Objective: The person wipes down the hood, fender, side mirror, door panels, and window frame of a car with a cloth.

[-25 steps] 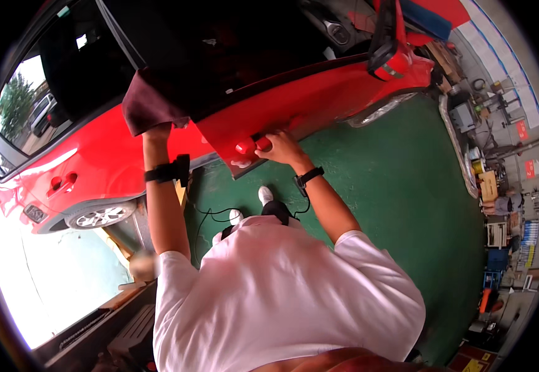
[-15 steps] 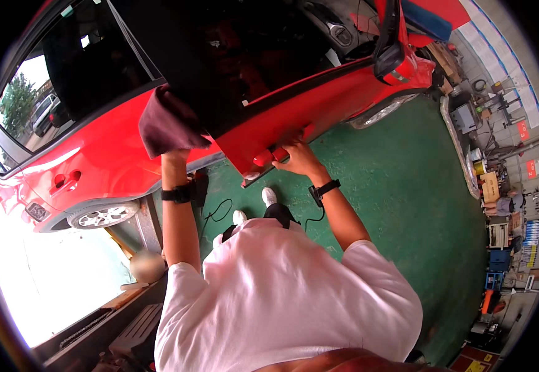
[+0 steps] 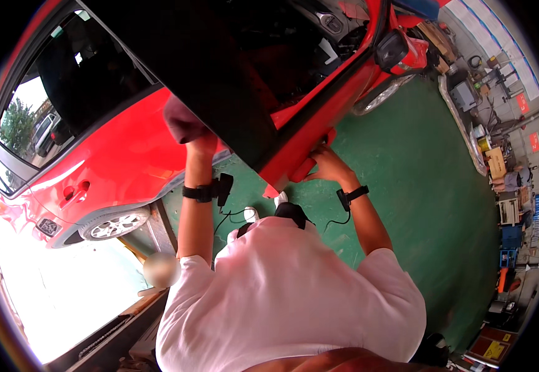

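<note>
A dark maroon cloth (image 3: 181, 116) is gripped in my left hand (image 3: 202, 144), beside the rear edge of the red front car door (image 3: 277, 162). The door's edge and dark window frame hide part of the cloth and the fingers. My right hand (image 3: 332, 166) has its fingers curled around the red outer door handle (image 3: 304, 169). That door stands swung out from the car body, its dark window edge slanting between my two hands. Left of the cloth lies the glossy red rear side (image 3: 117, 149) of the car.
A side mirror (image 3: 393, 49) juts out at the front of the door. The rear wheel (image 3: 115, 224) is at the left, near a blurred round object (image 3: 161, 270). Tools and boxes line a wall rack (image 3: 508, 217) at the right, beyond the green floor (image 3: 418, 204).
The front door has swung farther out toward me, and my right hand has moved with its handle. My left hand and the cloth have shifted right, partly behind the door edge.
</note>
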The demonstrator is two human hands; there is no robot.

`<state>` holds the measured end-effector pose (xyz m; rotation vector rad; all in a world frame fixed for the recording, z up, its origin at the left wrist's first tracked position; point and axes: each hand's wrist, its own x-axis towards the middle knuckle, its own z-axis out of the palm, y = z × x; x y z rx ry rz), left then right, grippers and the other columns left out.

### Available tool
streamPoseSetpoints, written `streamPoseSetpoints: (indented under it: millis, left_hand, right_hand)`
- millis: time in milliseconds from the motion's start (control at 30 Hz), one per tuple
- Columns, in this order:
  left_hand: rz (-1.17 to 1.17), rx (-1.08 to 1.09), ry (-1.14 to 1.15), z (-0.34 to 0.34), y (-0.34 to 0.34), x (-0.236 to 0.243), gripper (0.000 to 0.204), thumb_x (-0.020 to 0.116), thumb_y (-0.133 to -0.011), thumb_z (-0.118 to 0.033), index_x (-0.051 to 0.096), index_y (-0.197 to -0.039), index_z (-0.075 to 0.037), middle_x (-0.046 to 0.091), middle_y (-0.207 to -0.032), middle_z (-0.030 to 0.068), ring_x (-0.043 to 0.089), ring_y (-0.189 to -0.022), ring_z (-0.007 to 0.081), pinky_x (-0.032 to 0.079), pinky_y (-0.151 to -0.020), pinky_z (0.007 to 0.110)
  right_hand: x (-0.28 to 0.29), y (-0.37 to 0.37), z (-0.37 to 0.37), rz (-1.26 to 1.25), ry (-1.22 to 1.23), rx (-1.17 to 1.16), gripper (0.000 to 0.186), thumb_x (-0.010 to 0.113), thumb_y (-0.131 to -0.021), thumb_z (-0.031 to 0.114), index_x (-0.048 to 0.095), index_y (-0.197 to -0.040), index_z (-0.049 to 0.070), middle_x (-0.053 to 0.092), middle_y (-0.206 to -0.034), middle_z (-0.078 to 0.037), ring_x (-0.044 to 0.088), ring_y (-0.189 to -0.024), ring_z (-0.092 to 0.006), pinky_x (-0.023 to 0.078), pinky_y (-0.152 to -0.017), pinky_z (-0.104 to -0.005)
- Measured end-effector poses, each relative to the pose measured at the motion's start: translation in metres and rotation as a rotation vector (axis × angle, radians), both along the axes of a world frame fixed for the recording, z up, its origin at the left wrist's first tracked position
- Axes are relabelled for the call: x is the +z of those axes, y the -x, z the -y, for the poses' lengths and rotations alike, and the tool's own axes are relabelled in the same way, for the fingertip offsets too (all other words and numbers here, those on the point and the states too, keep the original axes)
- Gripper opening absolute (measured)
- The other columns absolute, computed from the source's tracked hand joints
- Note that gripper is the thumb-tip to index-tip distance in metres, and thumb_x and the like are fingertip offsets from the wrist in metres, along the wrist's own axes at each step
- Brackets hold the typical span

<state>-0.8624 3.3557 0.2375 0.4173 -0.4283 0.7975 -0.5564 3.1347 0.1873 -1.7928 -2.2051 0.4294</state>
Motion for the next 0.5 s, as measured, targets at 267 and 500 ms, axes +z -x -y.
streamPoseSetpoints:
  millis: [267,500]
  left_hand:
    - [-0.546,0.35,0.177,0.07,-0.031,-0.025,0.054,0.052,-0.105,-0.043,0.051,-0.14,-0.002,0.058,-0.138,0.0099,0.057,-0.123,0.0237,0.049,-0.106,0.038]
    - [-0.669,0.375,0.367,0.132,-0.056,0.039,0.043,0.056,-0.1,-0.036,0.055,-0.128,-0.003,0.059,-0.126,0.0086,0.058,-0.115,0.0218,0.05,-0.098,0.037]
  right_hand:
    - [-0.003,-0.006,0.015,-0.022,-0.066,-0.002,0.063,0.093,-0.053,0.034,0.075,-0.103,0.001,0.068,-0.123,-0.02,0.048,-0.133,-0.0413,0.029,-0.119,-0.0541]
    - [0.02,-0.014,0.052,-0.015,-0.026,-0.013,0.062,0.092,-0.053,0.031,0.075,-0.107,0.005,0.071,-0.113,-0.018,0.057,-0.121,-0.0397,0.037,-0.113,-0.0508]
